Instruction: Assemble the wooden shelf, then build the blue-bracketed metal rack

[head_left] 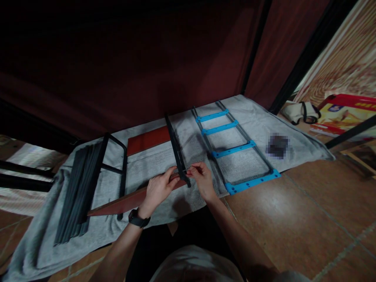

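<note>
My left hand (160, 188) is closed around the end of a long reddish-brown board (123, 203), where it meets the lower end of a black metal frame (175, 147). On the frame's other side, my right hand (202, 181) pinches a small thin piece, perhaps a screw, against the bar; its exact kind is too small to tell. The board slants down to the left, past a second black frame (125, 172) with a crossbar. Behind it, an orange-red panel (148, 140) lies between the two frames.
A grey blanket (202, 199) covers part of the tiled floor (293, 207). Dark tubes (78, 188) are bundled at left. To the right lies a rack with blue crossbars (235, 149), then a blurred-out dark object (278, 146). A red-and-yellow box (346, 115) sits far right.
</note>
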A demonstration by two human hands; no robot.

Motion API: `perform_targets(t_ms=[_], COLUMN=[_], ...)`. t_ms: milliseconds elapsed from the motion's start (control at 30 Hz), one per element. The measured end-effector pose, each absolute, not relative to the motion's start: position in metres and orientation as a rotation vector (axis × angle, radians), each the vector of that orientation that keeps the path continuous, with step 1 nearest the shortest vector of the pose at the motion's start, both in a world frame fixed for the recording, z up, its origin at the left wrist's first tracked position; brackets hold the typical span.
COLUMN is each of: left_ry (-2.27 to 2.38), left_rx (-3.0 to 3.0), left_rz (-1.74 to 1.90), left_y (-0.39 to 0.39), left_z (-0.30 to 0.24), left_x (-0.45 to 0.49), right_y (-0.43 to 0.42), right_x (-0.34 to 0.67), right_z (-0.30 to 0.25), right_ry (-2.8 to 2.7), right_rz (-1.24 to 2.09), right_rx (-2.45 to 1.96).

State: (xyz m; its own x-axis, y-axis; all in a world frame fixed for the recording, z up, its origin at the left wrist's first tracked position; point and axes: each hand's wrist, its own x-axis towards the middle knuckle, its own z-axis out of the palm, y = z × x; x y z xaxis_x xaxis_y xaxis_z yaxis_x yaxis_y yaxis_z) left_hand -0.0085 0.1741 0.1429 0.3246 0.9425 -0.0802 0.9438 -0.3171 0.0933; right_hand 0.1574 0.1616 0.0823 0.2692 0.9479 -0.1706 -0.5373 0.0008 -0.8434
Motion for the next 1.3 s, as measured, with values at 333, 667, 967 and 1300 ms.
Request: perform_targets(t_ms=[333,667,967,1300], left_ry=[1.777,1.721,1.612,1.589], left_rx=[2.496,2.454,2.36,2.292], left_rz=[-0.036,0.024,0.104,0.163], left_y=[0.176,0.179,0.181,0.184], left_z=[0.139,0.138,0.146,0.147], left_x=[-0.01,-0.012,-0.011,-0.012], right_y=[0.165,0.164,0.174,0.173], right_x=[0.154,0.158,0.168,0.178], right_z=[0.077,0.08,0.078,0.084], right_ry=[-0.497,-0.77,-0.868,-1.106], right_rz=[1.283,1.295,1.374,1.233], right_rx=[-0.948,-1.012,-0.975,-1.069])
